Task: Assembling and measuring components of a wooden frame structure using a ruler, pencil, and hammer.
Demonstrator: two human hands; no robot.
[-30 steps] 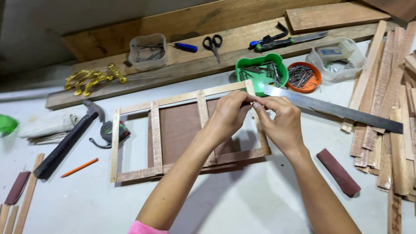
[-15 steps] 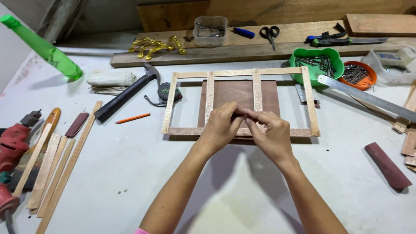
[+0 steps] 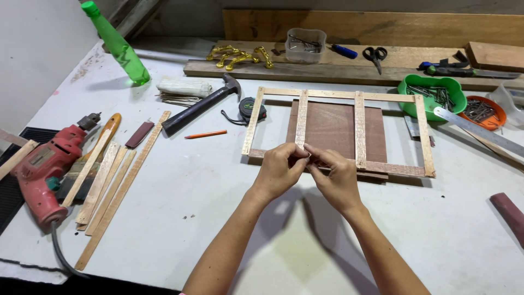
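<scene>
frame of thin wood strips just beyond left hand and right hand, both pinching its near rail

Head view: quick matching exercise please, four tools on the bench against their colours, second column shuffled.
Things:
1. electric drill
2. plastic bottle
3. pencil
4. scissors

Colours:
A. orange
B. black handles
C. red
D. green

Pairs: 1-C, 2-D, 3-A, 4-B
</scene>
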